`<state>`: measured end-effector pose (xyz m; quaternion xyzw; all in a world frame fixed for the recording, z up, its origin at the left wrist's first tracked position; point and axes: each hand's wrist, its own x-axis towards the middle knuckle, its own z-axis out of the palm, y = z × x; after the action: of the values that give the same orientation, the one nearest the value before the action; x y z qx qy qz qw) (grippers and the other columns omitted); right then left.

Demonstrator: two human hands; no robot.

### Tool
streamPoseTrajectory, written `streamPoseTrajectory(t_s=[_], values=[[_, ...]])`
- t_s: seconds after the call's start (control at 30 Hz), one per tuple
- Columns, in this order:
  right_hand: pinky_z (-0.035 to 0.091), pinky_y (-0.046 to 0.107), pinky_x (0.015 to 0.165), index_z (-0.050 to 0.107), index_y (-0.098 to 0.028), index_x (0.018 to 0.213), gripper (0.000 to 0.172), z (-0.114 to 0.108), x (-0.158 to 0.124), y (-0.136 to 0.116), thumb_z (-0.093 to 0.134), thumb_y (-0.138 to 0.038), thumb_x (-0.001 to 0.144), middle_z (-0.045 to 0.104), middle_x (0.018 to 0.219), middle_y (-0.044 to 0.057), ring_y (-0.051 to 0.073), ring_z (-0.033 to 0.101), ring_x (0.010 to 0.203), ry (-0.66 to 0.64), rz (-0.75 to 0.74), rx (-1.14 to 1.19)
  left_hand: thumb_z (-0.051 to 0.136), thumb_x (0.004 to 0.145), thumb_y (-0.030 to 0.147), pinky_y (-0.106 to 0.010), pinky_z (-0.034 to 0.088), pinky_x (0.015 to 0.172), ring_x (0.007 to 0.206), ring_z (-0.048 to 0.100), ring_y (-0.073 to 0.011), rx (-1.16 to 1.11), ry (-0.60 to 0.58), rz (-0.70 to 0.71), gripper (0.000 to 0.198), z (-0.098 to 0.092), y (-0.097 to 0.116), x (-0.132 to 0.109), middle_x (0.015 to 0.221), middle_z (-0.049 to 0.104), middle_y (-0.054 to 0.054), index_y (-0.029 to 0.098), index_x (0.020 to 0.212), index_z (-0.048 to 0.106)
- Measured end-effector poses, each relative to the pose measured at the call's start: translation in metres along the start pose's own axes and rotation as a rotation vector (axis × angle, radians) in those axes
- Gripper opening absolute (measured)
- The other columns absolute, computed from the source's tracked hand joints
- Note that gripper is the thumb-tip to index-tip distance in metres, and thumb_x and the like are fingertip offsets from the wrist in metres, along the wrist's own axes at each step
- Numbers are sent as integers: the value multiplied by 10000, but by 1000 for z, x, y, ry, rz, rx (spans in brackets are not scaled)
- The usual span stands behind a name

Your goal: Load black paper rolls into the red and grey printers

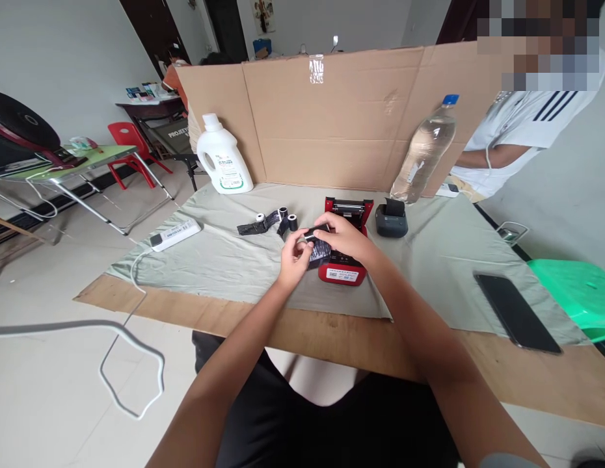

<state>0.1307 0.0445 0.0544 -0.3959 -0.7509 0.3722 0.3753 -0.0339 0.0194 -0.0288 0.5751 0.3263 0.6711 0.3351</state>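
Both hands hold a small black roll of label paper [316,233] above the cloth. My left hand [295,260] pinches its left end, with thumb and fingers closed. My right hand [349,239] grips the roll's other side from above, fingers bent round it. A dark printed strip [320,252] hangs just below the roll. Under and behind my right hand lies a red and black label printer [342,273] with its lid raised; my hand hides its middle. Several more black rolls [283,218] with loose strips lie left of the hands. To the right sits a small black printer [391,224].
A white detergent bottle [225,159] and a water bottle [424,153] stand before a cardboard screen [332,117]. A power strip [175,234] lies left, a phone [517,312] right. Another person's sleeve [551,117] shows at the right; a green stool [576,292] stands beside the table.
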Motion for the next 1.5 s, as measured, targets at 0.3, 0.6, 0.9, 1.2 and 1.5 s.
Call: streamPoseTrajectory(t_s=[0.3,0.6,0.9,1.2,1.5], values=[[494,332,779,582,-227,998,250,5,-2,-1,677,-249,767,638,930,-1,190,622,874,32,-18,153,743,883,506,-223,479,598,606,554,-82,-63,-8,-48,394,-2,-3,3,850,651,12,228,1127,607],[523,417,947,604,-234,1161,445,-17,-6,-7,723,-167,738,706,1047,32,223,675,1016,-63,189,278,739,883,414,-498,476,1067,1390,484,-309,530,-202,466,636,-18,12,11,1534,529,-164,241,1435,475],[538,409,991,617,-263,1275,503,-32,-16,-25,705,-162,790,719,1206,30,242,653,1168,-355,74,161,730,868,406,-553,439,1157,1348,555,-333,367,-392,522,745,-12,28,7,1431,613,-134,288,1539,428],[514,309,705,626,-236,1271,544,-65,-22,-27,681,-91,749,770,918,22,221,695,810,-345,178,-130,824,794,313,-485,503,1094,1245,653,-299,281,-334,435,783,-9,29,0,1346,674,-136,267,1489,464],[493,338,749,633,-215,1158,431,-53,-21,-33,636,-94,744,742,1068,69,217,655,828,14,229,-212,809,762,276,-486,503,1070,1217,659,-305,348,-298,447,749,-10,31,1,1303,685,-144,234,1435,483]])
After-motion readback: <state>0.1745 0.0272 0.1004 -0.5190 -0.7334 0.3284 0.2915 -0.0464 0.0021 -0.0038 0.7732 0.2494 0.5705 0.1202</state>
